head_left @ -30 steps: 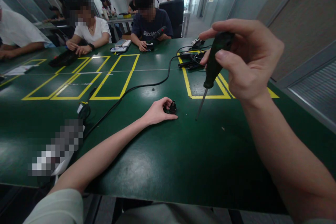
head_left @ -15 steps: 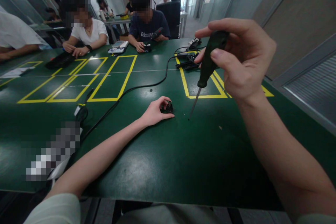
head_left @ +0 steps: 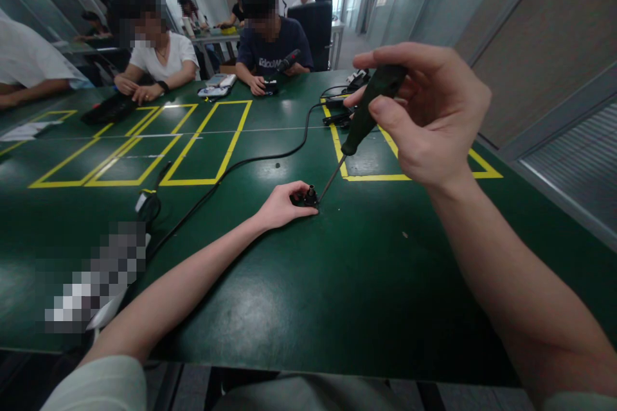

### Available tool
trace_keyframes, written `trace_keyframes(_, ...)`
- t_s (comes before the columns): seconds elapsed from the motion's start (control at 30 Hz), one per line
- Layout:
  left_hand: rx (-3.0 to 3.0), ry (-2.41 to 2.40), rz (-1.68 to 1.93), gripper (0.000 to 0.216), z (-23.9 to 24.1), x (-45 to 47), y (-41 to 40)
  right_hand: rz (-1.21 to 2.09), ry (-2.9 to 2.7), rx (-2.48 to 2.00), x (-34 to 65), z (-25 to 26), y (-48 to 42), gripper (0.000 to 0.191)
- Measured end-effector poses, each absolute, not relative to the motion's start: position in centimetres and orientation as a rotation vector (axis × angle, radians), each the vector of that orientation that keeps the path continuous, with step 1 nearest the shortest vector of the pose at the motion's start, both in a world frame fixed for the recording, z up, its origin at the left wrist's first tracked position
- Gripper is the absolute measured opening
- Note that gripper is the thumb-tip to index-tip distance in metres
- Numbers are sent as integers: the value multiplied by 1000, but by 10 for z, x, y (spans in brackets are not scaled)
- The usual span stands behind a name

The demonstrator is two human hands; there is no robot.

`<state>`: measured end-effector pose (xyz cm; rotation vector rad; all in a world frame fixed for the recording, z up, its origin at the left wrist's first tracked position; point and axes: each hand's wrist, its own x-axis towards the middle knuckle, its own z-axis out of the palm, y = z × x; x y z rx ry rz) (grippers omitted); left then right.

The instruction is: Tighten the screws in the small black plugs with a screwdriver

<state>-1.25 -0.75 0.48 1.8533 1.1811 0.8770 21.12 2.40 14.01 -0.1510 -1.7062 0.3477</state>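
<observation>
On the green table, my left hand grips a small black part between thumb and fingers. A short round metal-looking piece stands up from that part; its exact kind is too small to make out. My right hand holds a dark green-handled screwdriver in a tilted grip above the table. Its thin shaft slants down to the left, and the tip is at the right side of the black part. Whether the tip touches it I cannot tell.
A black cable runs across the table from a blurred-out power strip. Black devices lie inside a yellow tape outline. Across the table, a person in a dark shirt and one in white handle objects.
My right hand has moved left, bringing the screwdriver tip from the bare table to the black part. The left hand has stayed nearly in place with its grip kept.
</observation>
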Motion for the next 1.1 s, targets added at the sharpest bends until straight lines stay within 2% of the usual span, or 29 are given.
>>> trace_keyframes(0.57,1885,1196,889,31,5,-11,-7,365,-1698,-307,207,137,19,29)
trace_keyframes(0.87,1868,1192,891,31,5,-11,-7,65,-1691,-380,208,137,20,44)
trace_keyframes(0.97,1877,1187,891,31,4,-11,-6,152,-1718,-372,206,137,19,50)
trace_keyframes(1.1,1889,1186,880,31,3,-11,-6,303,-1784,-372,207,140,15,42)
